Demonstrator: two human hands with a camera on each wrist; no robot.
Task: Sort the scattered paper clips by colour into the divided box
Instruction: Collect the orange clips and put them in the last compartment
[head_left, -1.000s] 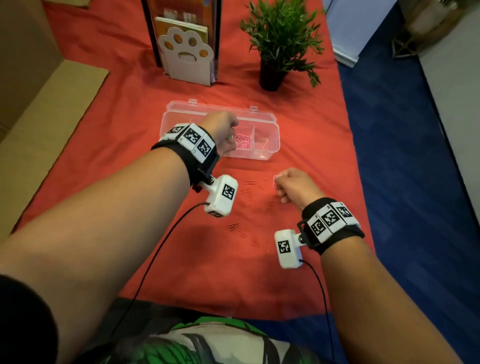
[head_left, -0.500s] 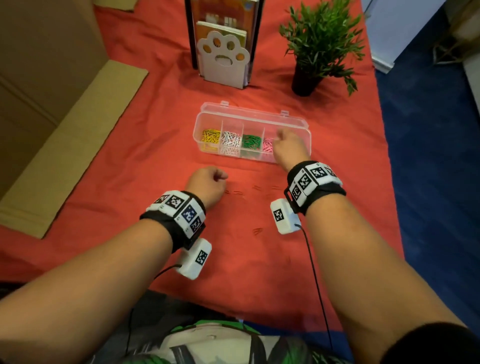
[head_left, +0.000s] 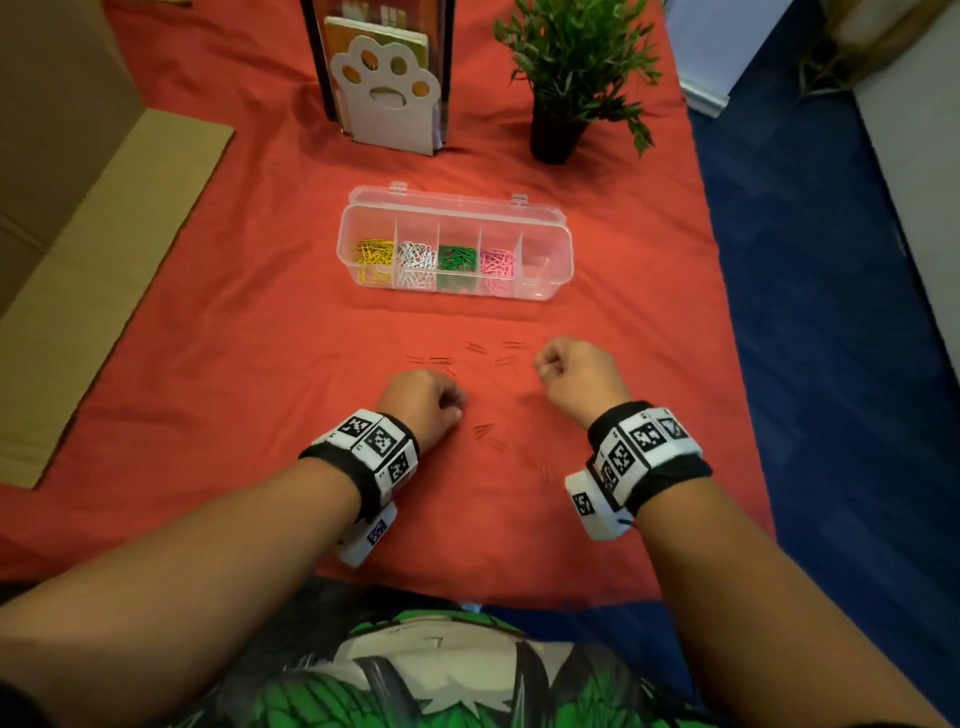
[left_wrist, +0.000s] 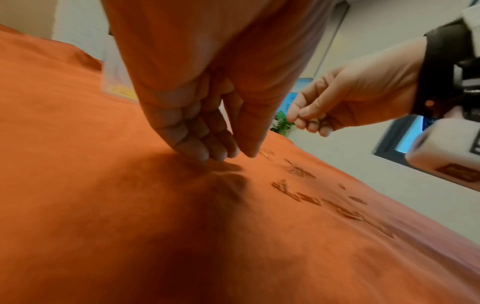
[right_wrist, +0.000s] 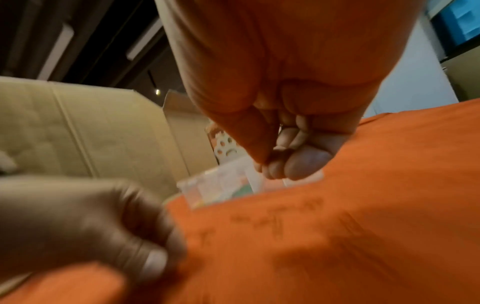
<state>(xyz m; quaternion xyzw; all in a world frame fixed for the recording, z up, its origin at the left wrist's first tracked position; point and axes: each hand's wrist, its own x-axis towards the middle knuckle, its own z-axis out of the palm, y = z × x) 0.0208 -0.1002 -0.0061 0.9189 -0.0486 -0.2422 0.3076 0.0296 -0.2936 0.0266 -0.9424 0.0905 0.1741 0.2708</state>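
Observation:
The clear divided box (head_left: 565, 244) stands open mid-table, with yellow, white, green and pink clips (head_left: 497, 262) in separate compartments; it shows blurred in the right wrist view (right_wrist: 221, 189). Several red paper clips (head_left: 475, 347) lie scattered on the red cloth in front of it (left_wrist: 298, 172). My left hand (head_left: 452, 405) points down, its fingertips (left_wrist: 202, 154) touching the cloth beside the clips, thumb close, no clip seen between them. My right hand (head_left: 543, 366) hovers just right of the clips, its fingers (right_wrist: 303, 162) curled with the thumb against them; I see no clip in it.
A paw-shaped white book holder (head_left: 387, 88) and a potted plant (head_left: 561, 78) stand behind the box. Flat cardboard (head_left: 104, 260) lies at the left. The table's right edge drops to a blue floor (head_left: 831, 364). The cloth's near edge is by my lap.
The right hand has come back from the box's right end to the scattered clips. The left hand, at the box a second ago, is down on the cloth by the clips.

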